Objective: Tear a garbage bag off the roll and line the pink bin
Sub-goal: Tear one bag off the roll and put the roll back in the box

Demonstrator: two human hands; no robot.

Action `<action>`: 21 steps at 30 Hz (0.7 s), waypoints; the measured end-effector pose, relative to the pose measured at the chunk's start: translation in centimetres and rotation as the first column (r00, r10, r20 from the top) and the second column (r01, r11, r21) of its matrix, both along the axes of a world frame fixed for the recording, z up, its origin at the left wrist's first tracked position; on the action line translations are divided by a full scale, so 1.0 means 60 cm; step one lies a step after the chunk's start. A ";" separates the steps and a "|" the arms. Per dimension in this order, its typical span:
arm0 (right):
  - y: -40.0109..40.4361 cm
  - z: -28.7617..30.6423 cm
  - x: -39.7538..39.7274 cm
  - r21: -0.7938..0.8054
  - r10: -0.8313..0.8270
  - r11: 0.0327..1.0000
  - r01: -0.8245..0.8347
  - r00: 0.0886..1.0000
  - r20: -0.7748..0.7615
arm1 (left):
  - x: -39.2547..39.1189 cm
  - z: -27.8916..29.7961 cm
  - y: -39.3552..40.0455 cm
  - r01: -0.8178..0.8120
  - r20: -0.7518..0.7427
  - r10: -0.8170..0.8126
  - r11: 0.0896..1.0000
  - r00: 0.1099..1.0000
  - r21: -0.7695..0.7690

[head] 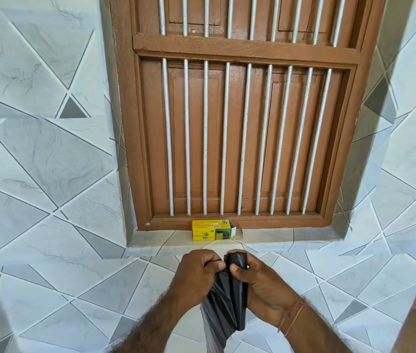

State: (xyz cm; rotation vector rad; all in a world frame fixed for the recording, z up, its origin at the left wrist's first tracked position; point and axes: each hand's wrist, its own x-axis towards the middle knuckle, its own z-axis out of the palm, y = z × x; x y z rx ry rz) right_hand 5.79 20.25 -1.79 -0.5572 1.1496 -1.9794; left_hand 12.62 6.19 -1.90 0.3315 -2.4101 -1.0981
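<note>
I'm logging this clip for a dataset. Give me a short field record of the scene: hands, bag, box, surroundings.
left hand: gripping black bag
right hand: gripping roll end of the bag
bag: black, bunched, hanging down between both hands
box: yellow, one end open, on the tiled ledge
window: brown wood, shut, white bars
pink bin: not in view

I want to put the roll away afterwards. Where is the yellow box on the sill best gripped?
Grip the yellow box across its long top and front faces, coming from above: it lies flat against the window frame, and its right end flap hangs open.
</note>
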 end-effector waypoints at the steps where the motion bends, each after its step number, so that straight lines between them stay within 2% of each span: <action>1: -0.006 -0.003 0.004 0.014 -0.011 1.000 0.011 1.000 0.003 | 0.001 -0.002 -0.002 -0.005 0.003 0.005 1.000 1.000 -0.005; 4: -0.021 -0.016 0.006 0.045 -0.081 0.996 0.079 0.995 0.051 | 0.008 -0.009 -0.011 -0.044 0.019 0.044 0.999 0.999 -0.013; 8: 0.016 -0.029 -0.071 0.029 -0.344 0.938 0.347 0.912 0.223 | 0.024 -0.024 -0.083 -0.180 0.025 0.179 0.982 0.984 0.061; 11: 0.062 -0.039 -0.134 0.040 -0.456 0.888 0.457 0.868 0.196 | 0.036 -0.024 -0.135 -0.166 0.144 0.153 0.983 0.978 0.080; 16: 0.047 -0.058 -0.195 0.092 -0.499 0.866 0.492 0.864 0.074 | -0.027 -0.023 -0.153 -0.059 0.243 0.036 0.994 0.969 0.088; 18: 0.031 -0.068 -0.228 0.113 -0.504 0.862 0.493 0.859 0.093 | -0.074 -0.030 -0.153 -0.039 0.269 0.037 0.999 0.963 0.003; 21: 0.013 -0.073 -0.282 0.133 -0.480 0.876 0.464 0.866 0.139 | -0.153 -0.031 -0.147 -0.031 0.349 0.146 0.948 0.926 -0.316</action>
